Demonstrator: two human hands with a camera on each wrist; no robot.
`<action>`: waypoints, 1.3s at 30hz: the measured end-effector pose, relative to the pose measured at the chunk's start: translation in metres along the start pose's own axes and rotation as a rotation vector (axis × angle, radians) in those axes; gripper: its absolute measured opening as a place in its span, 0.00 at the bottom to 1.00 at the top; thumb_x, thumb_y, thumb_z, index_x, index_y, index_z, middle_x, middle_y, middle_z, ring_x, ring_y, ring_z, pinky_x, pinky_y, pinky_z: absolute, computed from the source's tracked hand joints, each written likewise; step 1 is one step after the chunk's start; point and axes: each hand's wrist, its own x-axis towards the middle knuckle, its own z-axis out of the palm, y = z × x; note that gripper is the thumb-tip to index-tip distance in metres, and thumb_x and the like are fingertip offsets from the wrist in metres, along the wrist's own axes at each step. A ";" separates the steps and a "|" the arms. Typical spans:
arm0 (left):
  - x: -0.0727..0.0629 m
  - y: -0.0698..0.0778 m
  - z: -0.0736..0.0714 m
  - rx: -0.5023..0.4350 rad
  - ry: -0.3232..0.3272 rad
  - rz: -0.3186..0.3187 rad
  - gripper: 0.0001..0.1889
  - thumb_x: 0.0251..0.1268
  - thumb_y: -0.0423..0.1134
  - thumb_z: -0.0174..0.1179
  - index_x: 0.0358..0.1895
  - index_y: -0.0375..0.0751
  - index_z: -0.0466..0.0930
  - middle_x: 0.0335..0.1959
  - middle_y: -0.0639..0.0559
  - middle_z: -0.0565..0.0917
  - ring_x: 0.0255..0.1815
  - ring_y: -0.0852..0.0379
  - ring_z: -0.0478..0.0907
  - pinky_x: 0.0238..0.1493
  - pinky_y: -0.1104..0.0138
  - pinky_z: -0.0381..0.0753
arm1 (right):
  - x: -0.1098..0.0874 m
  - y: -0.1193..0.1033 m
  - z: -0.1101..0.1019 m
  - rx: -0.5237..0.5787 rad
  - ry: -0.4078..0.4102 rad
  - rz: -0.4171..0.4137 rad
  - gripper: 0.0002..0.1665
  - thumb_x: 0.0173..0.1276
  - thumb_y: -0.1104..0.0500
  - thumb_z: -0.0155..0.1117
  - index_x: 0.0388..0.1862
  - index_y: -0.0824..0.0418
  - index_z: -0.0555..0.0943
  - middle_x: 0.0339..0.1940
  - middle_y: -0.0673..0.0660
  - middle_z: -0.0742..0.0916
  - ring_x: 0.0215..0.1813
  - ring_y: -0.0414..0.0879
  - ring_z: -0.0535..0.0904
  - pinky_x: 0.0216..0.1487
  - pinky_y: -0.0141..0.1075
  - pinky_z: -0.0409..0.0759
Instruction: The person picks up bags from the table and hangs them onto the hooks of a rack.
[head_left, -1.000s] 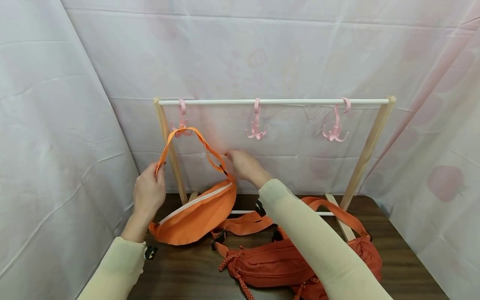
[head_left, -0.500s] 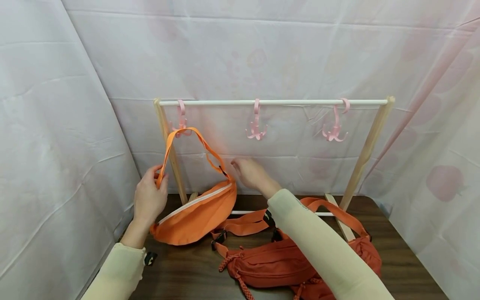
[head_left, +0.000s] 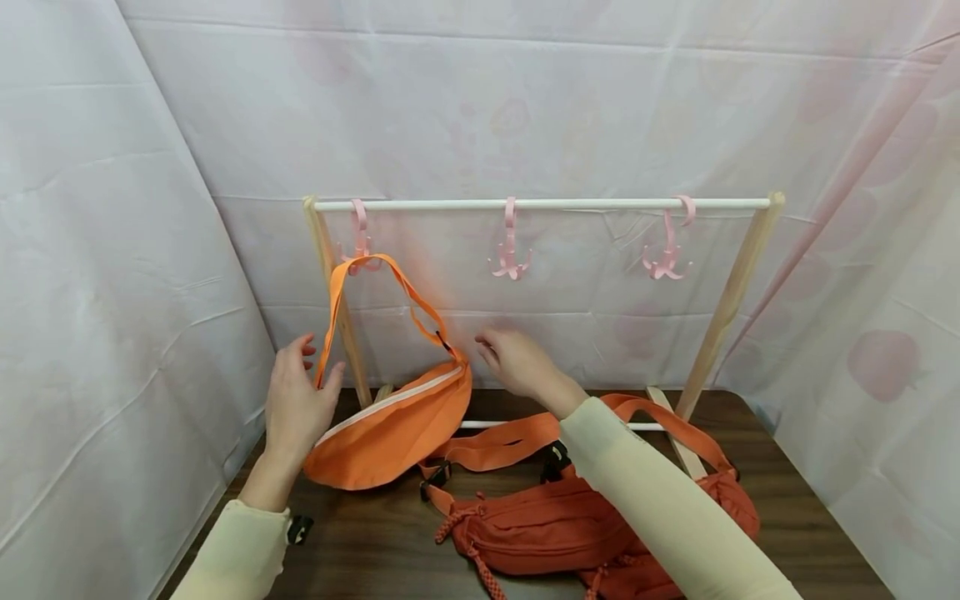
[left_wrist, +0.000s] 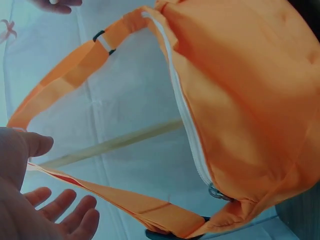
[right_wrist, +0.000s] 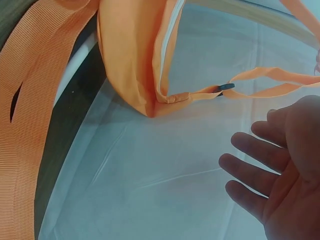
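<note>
An orange waist bag (head_left: 393, 442) with a white zip hangs by its strap (head_left: 403, 287) from the left pink hook (head_left: 361, 237). Its body slopes down to the left, low over the table. Around the strap's left side, my left hand (head_left: 295, 408) has its thumb and fingers spread apart. The left wrist view shows the strap running near those fingers (left_wrist: 60, 202), without a grip on it. To the right of the bag, my right hand (head_left: 521, 364) is in the air with loosely bent fingers (right_wrist: 250, 172), holding nothing.
Two more pink hooks, in the middle (head_left: 510, 246) and at right (head_left: 664, 250), hang from a white rail (head_left: 592, 204) between wooden posts (head_left: 727, 308). Rust-red waist bags (head_left: 547, 529) lie on the dark wooden table (head_left: 352, 542), partly under my right arm. Pale curtains (head_left: 480, 108) surround it.
My left hand has opened and let go of the strap. The right hand has drawn away from the bag, rightward and slightly down. The orange bag stays hanging.
</note>
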 end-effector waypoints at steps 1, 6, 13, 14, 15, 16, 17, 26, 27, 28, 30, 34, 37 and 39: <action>-0.001 0.001 0.000 -0.001 0.010 0.012 0.33 0.71 0.38 0.71 0.75 0.32 0.69 0.60 0.33 0.77 0.55 0.34 0.76 0.53 0.41 0.76 | -0.003 0.000 -0.001 0.004 -0.004 0.003 0.19 0.87 0.55 0.55 0.65 0.63 0.83 0.55 0.58 0.89 0.57 0.54 0.86 0.62 0.48 0.82; -0.006 0.008 0.000 0.000 0.076 0.083 0.38 0.66 0.37 0.74 0.75 0.30 0.67 0.63 0.30 0.75 0.59 0.31 0.72 0.57 0.40 0.70 | -0.016 0.002 -0.002 0.015 -0.037 0.018 0.20 0.87 0.54 0.55 0.66 0.62 0.82 0.58 0.58 0.88 0.57 0.53 0.86 0.60 0.48 0.83; -0.014 0.018 0.004 0.033 0.192 0.238 0.41 0.62 0.36 0.75 0.76 0.30 0.64 0.66 0.27 0.68 0.63 0.26 0.64 0.63 0.38 0.63 | -0.036 0.011 -0.006 0.038 -0.086 0.045 0.21 0.87 0.56 0.56 0.70 0.63 0.79 0.64 0.61 0.86 0.62 0.54 0.84 0.62 0.50 0.81; -0.016 0.020 0.005 0.036 0.211 0.262 0.41 0.62 0.36 0.74 0.76 0.31 0.64 0.67 0.27 0.68 0.63 0.26 0.63 0.63 0.37 0.62 | -0.039 0.013 -0.007 0.039 -0.092 0.049 0.21 0.87 0.56 0.56 0.71 0.63 0.79 0.65 0.61 0.85 0.62 0.55 0.84 0.63 0.50 0.81; -0.017 0.022 0.007 0.040 0.230 0.288 0.41 0.62 0.37 0.74 0.76 0.31 0.65 0.67 0.27 0.67 0.64 0.26 0.63 0.64 0.37 0.61 | -0.042 0.014 -0.008 0.040 -0.096 0.053 0.22 0.87 0.56 0.56 0.71 0.63 0.78 0.66 0.61 0.85 0.63 0.55 0.83 0.63 0.50 0.81; -0.019 0.023 0.008 0.040 0.247 0.315 0.41 0.62 0.37 0.73 0.76 0.31 0.65 0.68 0.28 0.67 0.65 0.26 0.62 0.65 0.37 0.60 | -0.045 0.016 -0.009 0.038 -0.102 0.056 0.22 0.87 0.55 0.56 0.72 0.63 0.78 0.67 0.61 0.84 0.64 0.55 0.83 0.64 0.51 0.80; -0.021 0.025 0.010 0.035 0.266 0.344 0.41 0.62 0.37 0.73 0.76 0.31 0.65 0.68 0.28 0.67 0.65 0.27 0.62 0.65 0.37 0.60 | -0.048 0.018 -0.010 0.037 -0.108 0.060 0.23 0.87 0.55 0.55 0.73 0.63 0.77 0.67 0.60 0.84 0.65 0.55 0.82 0.65 0.51 0.80; -0.038 0.044 0.036 -0.035 0.282 0.554 0.31 0.71 0.45 0.65 0.72 0.31 0.73 0.65 0.28 0.73 0.55 0.26 0.68 0.54 0.38 0.65 | -0.075 0.030 -0.017 0.013 -0.142 0.099 0.25 0.86 0.54 0.58 0.75 0.62 0.75 0.70 0.61 0.83 0.66 0.57 0.82 0.65 0.54 0.79; -0.040 0.045 0.040 -0.045 0.260 0.568 0.30 0.74 0.46 0.63 0.71 0.30 0.73 0.64 0.28 0.74 0.54 0.26 0.69 0.53 0.39 0.66 | -0.078 0.032 -0.018 0.013 -0.149 0.107 0.25 0.86 0.54 0.58 0.75 0.62 0.75 0.70 0.61 0.82 0.66 0.57 0.82 0.65 0.54 0.79; -0.042 0.047 0.044 -0.055 0.234 0.581 0.29 0.76 0.47 0.61 0.71 0.30 0.74 0.63 0.28 0.74 0.53 0.27 0.70 0.52 0.39 0.66 | -0.081 0.034 -0.018 0.012 -0.155 0.116 0.26 0.85 0.54 0.59 0.76 0.62 0.75 0.70 0.61 0.82 0.66 0.57 0.82 0.65 0.54 0.79; -0.046 0.050 0.051 -0.067 0.164 0.601 0.28 0.78 0.47 0.59 0.69 0.30 0.75 0.62 0.29 0.76 0.53 0.28 0.71 0.51 0.40 0.68 | -0.086 0.039 -0.020 0.010 -0.167 0.134 0.27 0.85 0.53 0.59 0.76 0.61 0.74 0.71 0.61 0.81 0.66 0.57 0.81 0.66 0.54 0.79; -0.054 0.054 0.064 -0.086 -0.011 0.617 0.28 0.72 0.42 0.68 0.69 0.31 0.76 0.60 0.34 0.78 0.54 0.33 0.75 0.53 0.43 0.73 | -0.094 0.048 -0.022 0.012 -0.186 0.158 0.28 0.85 0.54 0.60 0.77 0.61 0.73 0.73 0.61 0.80 0.70 0.58 0.79 0.68 0.56 0.77; -0.061 0.057 0.074 -0.089 -0.118 0.605 0.32 0.64 0.37 0.76 0.69 0.33 0.76 0.61 0.36 0.78 0.56 0.36 0.76 0.55 0.44 0.76 | -0.099 0.054 -0.024 0.010 -0.197 0.164 0.28 0.84 0.55 0.60 0.78 0.62 0.73 0.73 0.62 0.80 0.70 0.59 0.78 0.68 0.56 0.76; -0.065 0.058 0.080 -0.087 -0.174 0.583 0.34 0.62 0.37 0.78 0.69 0.34 0.76 0.62 0.36 0.78 0.59 0.37 0.76 0.57 0.43 0.78 | -0.102 0.057 -0.026 0.004 -0.204 0.167 0.29 0.84 0.54 0.61 0.78 0.62 0.73 0.73 0.62 0.80 0.70 0.59 0.78 0.69 0.56 0.76</action>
